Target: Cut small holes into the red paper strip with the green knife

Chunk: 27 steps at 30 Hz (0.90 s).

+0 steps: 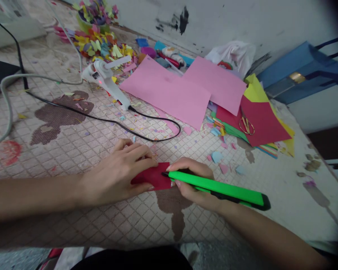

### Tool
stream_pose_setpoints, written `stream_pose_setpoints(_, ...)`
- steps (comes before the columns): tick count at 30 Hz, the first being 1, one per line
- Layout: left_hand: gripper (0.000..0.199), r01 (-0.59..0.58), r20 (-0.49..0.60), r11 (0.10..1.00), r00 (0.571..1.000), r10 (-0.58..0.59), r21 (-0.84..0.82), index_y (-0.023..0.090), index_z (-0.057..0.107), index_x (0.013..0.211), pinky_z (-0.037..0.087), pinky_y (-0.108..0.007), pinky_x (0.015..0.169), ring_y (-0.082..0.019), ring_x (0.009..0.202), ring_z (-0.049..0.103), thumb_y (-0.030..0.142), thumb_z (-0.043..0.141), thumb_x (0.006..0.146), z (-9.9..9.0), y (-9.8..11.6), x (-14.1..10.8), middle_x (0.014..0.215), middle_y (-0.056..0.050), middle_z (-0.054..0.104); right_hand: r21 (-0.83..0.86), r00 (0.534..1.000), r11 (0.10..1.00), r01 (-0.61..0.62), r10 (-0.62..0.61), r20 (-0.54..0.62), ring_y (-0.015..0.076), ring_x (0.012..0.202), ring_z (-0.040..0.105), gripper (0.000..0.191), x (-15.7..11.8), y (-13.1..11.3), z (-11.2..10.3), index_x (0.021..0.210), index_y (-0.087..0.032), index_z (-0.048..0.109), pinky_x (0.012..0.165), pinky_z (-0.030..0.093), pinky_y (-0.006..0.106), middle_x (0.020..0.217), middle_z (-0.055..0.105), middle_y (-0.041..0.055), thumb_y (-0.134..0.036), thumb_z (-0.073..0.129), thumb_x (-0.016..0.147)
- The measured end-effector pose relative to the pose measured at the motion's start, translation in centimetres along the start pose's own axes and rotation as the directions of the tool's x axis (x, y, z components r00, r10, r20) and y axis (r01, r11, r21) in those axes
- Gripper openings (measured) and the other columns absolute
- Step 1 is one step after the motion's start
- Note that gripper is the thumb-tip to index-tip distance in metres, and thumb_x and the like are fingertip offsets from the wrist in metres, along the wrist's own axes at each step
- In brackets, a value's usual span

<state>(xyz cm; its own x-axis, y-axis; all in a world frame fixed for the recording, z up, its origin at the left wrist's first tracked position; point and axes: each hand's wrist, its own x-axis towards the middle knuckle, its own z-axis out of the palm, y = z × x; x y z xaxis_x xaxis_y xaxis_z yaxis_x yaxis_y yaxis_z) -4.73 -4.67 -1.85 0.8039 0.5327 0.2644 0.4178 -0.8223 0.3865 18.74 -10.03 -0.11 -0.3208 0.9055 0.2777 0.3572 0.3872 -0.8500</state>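
A small dark red paper piece lies on the patterned tablecloth near the front edge. My left hand holds its left part, thumb along the lower edge and fingers bent over the top. At its right end is my right hand, closed around a bright green pen-like tool. The tool's dark tip rests at or just above the paper; contact is hard to tell. Its thick end points right, over my right wrist.
A white glue gun with a black cable stands beyond my hands. Behind are pink sheets, small scissors on a red sheet, colored scraps, a bowl and a blue bag.
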Motion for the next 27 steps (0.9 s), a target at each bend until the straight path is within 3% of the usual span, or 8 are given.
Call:
stream_pose_setpoints(10, 0.030, 0.007, 0.016, 1.000, 1.000, -0.007, -0.014, 0.022, 0.061, 0.114, 0.039, -0.047, 0.088, -0.026, 0.094, 0.061, 0.036, 0.067, 0.089, 0.15, 0.11, -0.09, 0.105, -0.005, 0.064, -0.067, 0.999, 0.998, 0.016, -0.018, -0.027, 0.0158, 0.067, 0.068, 0.025, -0.23, 0.21, 0.42, 0.095, -0.020, 0.069, 0.060, 0.054, 0.028, 0.082, 0.073, 0.0031, -0.005, 0.058, 0.078)
stream_pose_setpoints(27, 0.030, 0.005, 0.013, 1.000, 1.000, -0.005, -0.017, 0.022, 0.061, 0.113, 0.039, -0.045, 0.089, -0.026, 0.095, 0.061, 0.036, 0.068, 0.088, 0.19, 0.07, 0.07, 0.107, -0.005, 0.065, -0.093, 0.999, 0.994, 0.049, -0.047, 0.025, 0.0157, 0.068, 0.068, 0.026, 0.02, 0.05, 0.34, 0.096, -0.018, 0.068, 0.063, 0.056, 0.028, 0.083, 0.072, 0.0044, -0.005, 0.056, 0.077)
